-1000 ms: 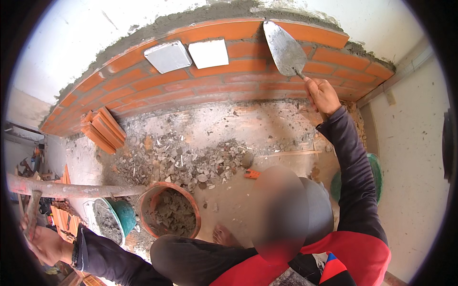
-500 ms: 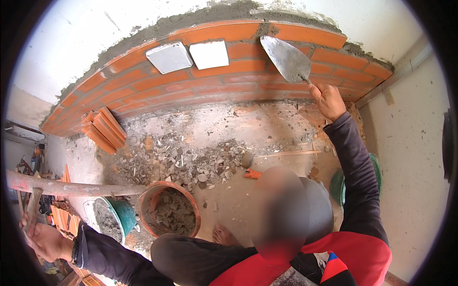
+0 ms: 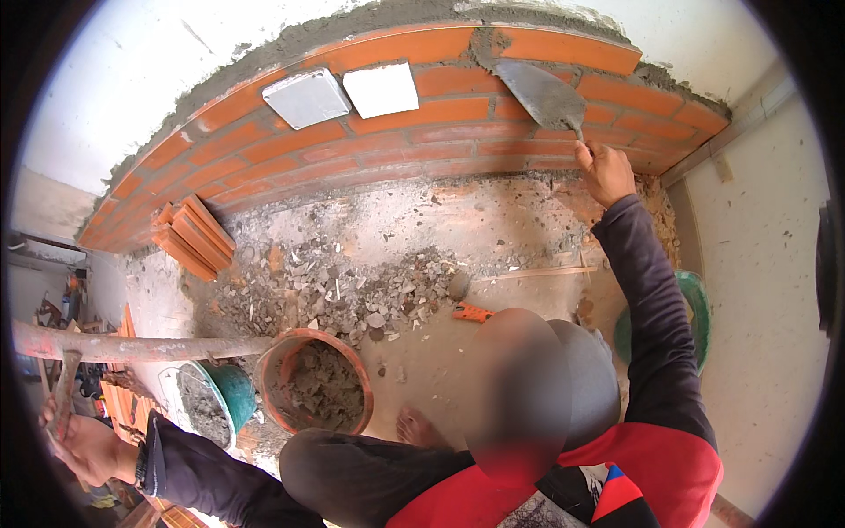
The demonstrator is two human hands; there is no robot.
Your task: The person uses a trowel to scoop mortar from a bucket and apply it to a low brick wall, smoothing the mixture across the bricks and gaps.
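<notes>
At the right, my right hand (image 3: pixel 607 173) is closed around the handle of a brick trowel (image 3: pixel 541 95). The blade lies against the orange brick wall (image 3: pixel 453 112), its tip at a mortar-smeared upright joint (image 3: pixel 483 46) in the top course. Grey mortar clings to the blade near the handle. Far to the left, my left hand (image 3: pixel 92 447) grips a short rusty bar (image 3: pixel 65 387) that meets a long worn pole (image 3: pixel 150 343). Its fingertips are partly lost at the dark rim.
An orange bucket of mortar (image 3: pixel 359 352) stands beside a tilted green bucket (image 3: pixel 231 396). Rubble (image 3: pixel 352 295) and stacked bricks (image 3: pixel 194 236) lie below the wall. Two white square plates (image 3: pixel 381 90) sit on the brickwork. Another green bucket (image 3: pixel 695 308) is behind my right arm.
The trowel has turned and shifted slightly right and down, its blade now flatter to the wall, with mortar showing on it. More mortar covers the joint. My left hand stays on the bar.
</notes>
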